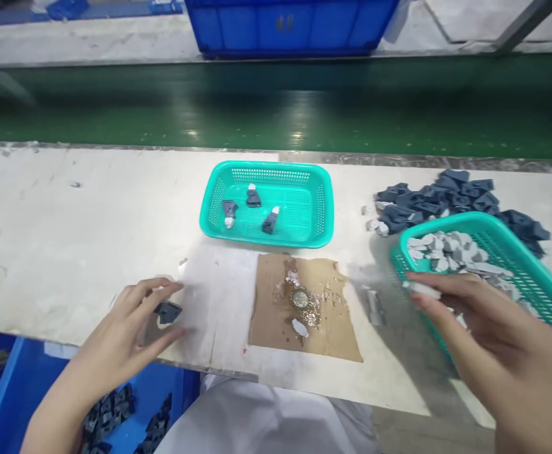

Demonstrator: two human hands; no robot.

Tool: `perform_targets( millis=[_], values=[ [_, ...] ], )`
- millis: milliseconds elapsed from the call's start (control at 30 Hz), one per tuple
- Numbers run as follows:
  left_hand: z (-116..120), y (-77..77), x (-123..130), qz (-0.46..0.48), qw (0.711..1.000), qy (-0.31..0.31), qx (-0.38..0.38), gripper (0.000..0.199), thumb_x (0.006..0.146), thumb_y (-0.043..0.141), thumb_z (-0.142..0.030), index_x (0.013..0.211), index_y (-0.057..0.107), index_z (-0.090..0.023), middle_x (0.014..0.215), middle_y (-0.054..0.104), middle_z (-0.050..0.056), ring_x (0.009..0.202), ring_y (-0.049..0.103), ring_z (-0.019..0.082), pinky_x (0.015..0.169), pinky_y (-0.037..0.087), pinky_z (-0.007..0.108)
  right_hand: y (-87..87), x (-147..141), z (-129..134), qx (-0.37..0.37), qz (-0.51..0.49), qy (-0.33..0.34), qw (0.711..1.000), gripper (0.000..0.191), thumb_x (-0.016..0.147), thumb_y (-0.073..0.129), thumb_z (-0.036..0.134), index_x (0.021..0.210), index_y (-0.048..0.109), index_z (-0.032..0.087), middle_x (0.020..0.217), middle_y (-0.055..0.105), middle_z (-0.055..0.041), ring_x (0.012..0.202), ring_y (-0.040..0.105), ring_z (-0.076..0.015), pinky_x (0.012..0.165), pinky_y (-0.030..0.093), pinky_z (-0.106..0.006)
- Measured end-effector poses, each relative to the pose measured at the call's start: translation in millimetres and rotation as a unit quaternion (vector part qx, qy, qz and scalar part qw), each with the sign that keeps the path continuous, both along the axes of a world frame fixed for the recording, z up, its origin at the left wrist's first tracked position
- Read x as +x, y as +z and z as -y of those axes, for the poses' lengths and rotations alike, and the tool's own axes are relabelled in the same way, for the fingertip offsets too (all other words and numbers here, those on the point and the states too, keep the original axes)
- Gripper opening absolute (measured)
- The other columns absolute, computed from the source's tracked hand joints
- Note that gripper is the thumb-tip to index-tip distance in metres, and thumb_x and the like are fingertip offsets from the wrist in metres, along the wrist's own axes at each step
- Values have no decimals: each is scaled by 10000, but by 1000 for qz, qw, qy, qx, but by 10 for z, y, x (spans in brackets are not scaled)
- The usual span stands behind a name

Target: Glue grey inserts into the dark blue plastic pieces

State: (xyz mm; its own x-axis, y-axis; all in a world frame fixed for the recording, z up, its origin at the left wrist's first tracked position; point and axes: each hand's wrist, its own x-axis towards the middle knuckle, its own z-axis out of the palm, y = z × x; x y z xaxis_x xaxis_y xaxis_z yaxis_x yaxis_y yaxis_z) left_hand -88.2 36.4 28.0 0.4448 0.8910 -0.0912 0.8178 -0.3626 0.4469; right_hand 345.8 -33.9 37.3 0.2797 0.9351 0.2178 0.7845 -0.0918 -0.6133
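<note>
A scuffed white workbench (68, 221) runs along a green conveyor belt (276, 107), with a blue crate (290, 25) beyond it. At the bench's middle sits a teal basket (326, 208) holding three small dark-and-white parts; in front of it lies a brown cardboard sheet (333, 328) smeared with glue. The left hand (125, 334) has its fingers spread loosely around a dark plastic piece (167, 311) on the bench, fingertips at its edges. The right hand (488, 340) pinches a small white piece (421, 289) at the rim of a second teal basket (540, 277) full of white pieces, beside a dark parts pile (446, 198)
</note>
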Motion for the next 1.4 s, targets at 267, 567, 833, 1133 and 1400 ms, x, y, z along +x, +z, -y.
perform_targets(
  millis=[267, 567, 833, 1133, 1400],
  values=[
    [103, -37, 118, 119, 984, 129, -19, 213, 886, 698, -413, 1078, 746, -334, 1179, 680, 51, 880, 650, 254, 692, 540, 306, -387, -465, -67, -52, -155, 99, 982, 114, 930, 709, 347, 1000, 708, 258, 883, 738, -19, 722, 685, -190, 681, 565, -299],
    [84, -168, 740, 471, 773, 264, -335, 182, 957, 566, -361, 1023, 651, -215, 985, 790, 85, 618, 640, 178, 533, 509, 287, -373, -547, -74, -56, -127, 188, 972, 102, 994, 630, 210, 1078, 687, 221, 987, 735, -50, 863, 700, -192, 749, 564, -300],
    [123, -130, 1235, 475, 775, 193, -368, 98, 944, 653, -299, 921, 619, -210, 1145, 767, 75, 819, 700, 165, 714, 555, 271, -343, -670, -182, -36, -52, 270, 961, 151, 1024, 557, 124, 1136, 618, 205, 1087, 731, -78, 1088, 688, -220, 920, 564, -369],
    [136, -178, 1308, 462, 803, 131, -352, 183, 961, 670, -325, 1114, 637, -230, 1286, 744, 94, 1270, 653, 233, 1040, 531, 344, -347, -710, -198, -36, -26, 266, 963, 138, 1033, 532, 143, 1121, 616, 210, 1062, 734, -86, 1068, 706, -243, 882, 589, -394],
    [155, -275, 1371, 495, 789, 139, -336, 153, 948, 692, -306, 1057, 661, -203, 1260, 756, 104, 1191, 709, 229, 989, 583, 329, -386, -685, -116, -38, -153, 152, 976, 49, 973, 652, 219, 1001, 693, 220, 911, 759, -34, 770, 699, -177, 684, 560, -294]
  ],
)
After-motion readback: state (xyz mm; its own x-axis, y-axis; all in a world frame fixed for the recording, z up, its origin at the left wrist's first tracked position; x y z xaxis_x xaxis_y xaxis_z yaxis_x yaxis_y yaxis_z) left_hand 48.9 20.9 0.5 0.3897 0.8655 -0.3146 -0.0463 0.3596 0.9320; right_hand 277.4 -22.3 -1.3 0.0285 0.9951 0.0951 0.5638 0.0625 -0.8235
